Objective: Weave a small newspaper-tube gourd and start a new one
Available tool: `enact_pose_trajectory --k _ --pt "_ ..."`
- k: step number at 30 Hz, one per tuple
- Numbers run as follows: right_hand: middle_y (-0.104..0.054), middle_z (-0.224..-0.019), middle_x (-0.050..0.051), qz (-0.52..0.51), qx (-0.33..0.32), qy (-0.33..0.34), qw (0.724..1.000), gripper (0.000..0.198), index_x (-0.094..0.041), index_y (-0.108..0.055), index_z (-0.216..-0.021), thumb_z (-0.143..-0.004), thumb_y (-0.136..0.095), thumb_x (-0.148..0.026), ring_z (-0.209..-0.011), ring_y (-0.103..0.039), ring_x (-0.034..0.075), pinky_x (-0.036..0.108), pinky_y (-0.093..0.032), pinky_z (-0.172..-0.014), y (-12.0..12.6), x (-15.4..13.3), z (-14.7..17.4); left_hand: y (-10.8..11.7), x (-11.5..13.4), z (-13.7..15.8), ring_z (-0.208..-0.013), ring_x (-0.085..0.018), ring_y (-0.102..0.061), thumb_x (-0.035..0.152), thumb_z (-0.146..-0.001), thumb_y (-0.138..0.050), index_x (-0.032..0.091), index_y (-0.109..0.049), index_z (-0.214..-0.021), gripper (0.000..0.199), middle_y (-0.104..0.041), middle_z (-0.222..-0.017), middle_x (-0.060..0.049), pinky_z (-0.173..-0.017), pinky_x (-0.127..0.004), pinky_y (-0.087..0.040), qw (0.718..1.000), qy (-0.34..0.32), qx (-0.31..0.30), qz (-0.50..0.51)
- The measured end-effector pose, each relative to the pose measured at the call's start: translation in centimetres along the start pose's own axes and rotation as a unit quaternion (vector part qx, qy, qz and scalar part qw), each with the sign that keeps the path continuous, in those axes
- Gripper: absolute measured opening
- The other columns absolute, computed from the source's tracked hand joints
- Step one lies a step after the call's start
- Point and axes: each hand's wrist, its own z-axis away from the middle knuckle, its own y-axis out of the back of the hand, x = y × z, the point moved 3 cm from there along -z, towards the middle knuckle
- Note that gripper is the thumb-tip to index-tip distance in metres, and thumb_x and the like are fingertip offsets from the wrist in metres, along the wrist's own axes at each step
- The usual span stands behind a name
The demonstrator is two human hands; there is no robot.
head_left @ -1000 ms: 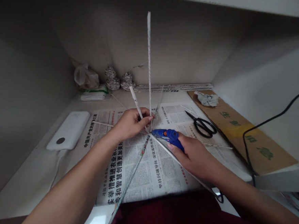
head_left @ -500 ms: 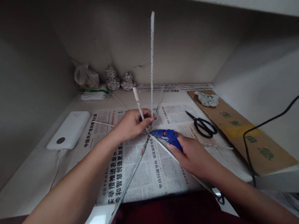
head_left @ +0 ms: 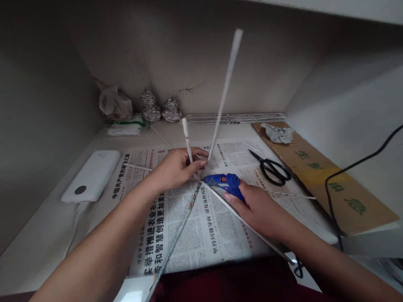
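My left hand (head_left: 180,167) is closed around the meeting point of several thin rolled paper sticks above the newspaper (head_left: 181,251). A long white paper stick (head_left: 227,82) leans up and right from its fingertips. A shorter stick (head_left: 187,138) stands up beside the thumb. From the same point a patterned stick (head_left: 178,237) runs down toward me, and a plain white stick (head_left: 242,218) slants down to the right. My right hand (head_left: 260,206) grips a blue glue gun (head_left: 220,181), its nozzle end close to the joint. My fingers partly hide the joint.
Black scissors (head_left: 274,170) lie right of the newspaper, near a cardboard strip (head_left: 322,174) bearing crumpled paper (head_left: 279,134). A white power bank (head_left: 92,176) lies left. Woven gourd shapes (head_left: 151,106), a plastic bag (head_left: 114,104) and paper sticks (head_left: 240,117) line the back. A black cable (head_left: 371,159) hangs right.
The long white stick has tipped to the right, its top end swinging over and slightly lower. Both hands and the glue gun stay almost in place.
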Motion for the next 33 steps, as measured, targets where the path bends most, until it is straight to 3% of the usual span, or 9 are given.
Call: enact_pose_trajectory --k 3,7,8,11,14,16,20,24,33 --pt "-0.069 -0.095 0.016 -0.022 0.004 -0.004 1.0 0.036 -0.016 -0.058 -0.106 -0.093 -0.04 -0.044 -0.085 -0.064 0.029 0.042 -0.047 -0.074 0.1 0.3 -0.2 1.0 -0.2 0.4 -0.08 -0.019 -0.067 0.038 -0.082 -0.061 0.018 -0.057 -0.123 0.045 -0.073 -0.09 -0.007 -0.073 -0.03 -0.052 0.998 0.029 -0.053 0.018" --pt "-0.069 -0.093 0.014 -0.032 0.007 0.003 0.999 0.035 -0.018 -0.059 -0.103 -0.094 -0.039 -0.045 -0.081 -0.064 0.027 0.041 -0.048 -0.071 0.1 0.5 -0.2 2.4 -0.1 1.6 -0.099 -0.022 -0.066 0.027 -0.071 -0.072 0.023 -0.062 -0.117 0.048 -0.071 -0.108 -0.008 -0.082 -0.032 -0.051 0.959 0.045 -0.263 0.096" --pt "-0.069 -0.093 0.015 -0.031 0.006 0.001 1.0 0.035 -0.018 -0.059 -0.102 -0.094 -0.039 -0.045 -0.082 -0.064 0.027 0.041 -0.048 -0.072 0.1 0.5 -0.2 2.9 -0.2 1.8 -0.098 -0.022 -0.066 0.026 -0.072 -0.071 0.024 -0.065 -0.114 0.043 -0.071 -0.109 -0.008 -0.082 -0.032 -0.051 0.952 0.05 -0.284 0.098" --pt "-0.069 -0.095 0.015 -0.026 0.0 -0.006 1.0 0.035 -0.017 -0.059 -0.1 -0.094 -0.039 -0.046 -0.083 -0.064 0.027 0.041 -0.049 -0.073 0.2 0.4 -0.2 4.3 -0.7 2.0 -0.092 -0.02 -0.068 0.025 -0.077 -0.064 0.026 -0.071 -0.105 0.029 -0.074 -0.099 -0.005 -0.079 -0.03 -0.051 0.956 0.068 -0.277 0.07" --pt "-0.069 -0.095 0.016 -0.023 -0.001 -0.004 1.0 0.035 -0.017 -0.059 -0.1 -0.094 -0.039 -0.045 -0.083 -0.064 0.027 0.042 -0.049 -0.073 0.3 0.2 -0.2 4.8 -1.2 1.6 -0.085 -0.018 -0.068 0.029 -0.077 -0.064 0.026 -0.074 -0.095 0.021 -0.075 -0.091 -0.002 -0.075 -0.026 -0.05 0.975 0.069 -0.21 0.012" --pt "-0.069 -0.095 0.016 -0.02 -0.003 -0.004 1.0 0.036 -0.017 -0.06 -0.101 -0.093 -0.039 -0.045 -0.084 -0.064 0.028 0.042 -0.049 -0.074 0.3 0.1 -0.2 4.4 -1.3 1.2 -0.082 -0.018 -0.067 0.034 -0.073 -0.068 0.025 -0.074 -0.096 0.026 -0.074 -0.09 -0.002 -0.072 -0.025 -0.049 0.983 0.068 -0.169 -0.009" --pt "-0.069 -0.095 0.017 -0.015 -0.009 -0.001 1.0 0.036 -0.016 -0.059 -0.105 -0.094 -0.039 -0.043 -0.086 -0.064 0.028 0.041 -0.047 -0.075 0.3 -0.1 -0.2 2.0 -1.4 0.6 -0.076 -0.017 -0.063 0.038 -0.063 -0.075 0.021 -0.072 -0.089 0.032 -0.072 -0.084 -0.002 -0.068 -0.024 -0.045 0.981 0.047 -0.172 -0.071" --pt "-0.069 -0.092 0.015 -0.021 -0.013 0.007 1.0 0.035 -0.017 -0.059 -0.105 -0.094 -0.039 -0.044 -0.085 -0.065 0.027 0.039 -0.047 -0.072 0.5 -0.3 -0.2 0.4 -1.7 0.3 -0.083 -0.019 -0.063 0.031 -0.058 -0.078 0.022 -0.069 -0.102 0.046 -0.07 -0.093 -0.003 -0.073 -0.025 -0.044 0.976 0.045 -0.175 -0.124" --pt "-0.069 -0.086 0.012 -0.012 -0.013 0.004 1.0 0.032 -0.019 -0.06 -0.095 -0.093 -0.04 -0.044 -0.076 -0.063 0.025 0.035 -0.046 -0.064 0.8 -0.3 -0.5 0.3 -1.7 0.2 -0.085 -0.019 -0.062 0.026 -0.06 -0.077 0.02 -0.067 -0.106 0.048 -0.069 -0.094 -0.003 -0.073 -0.026 -0.044 0.967 0.034 -0.197 -0.159"
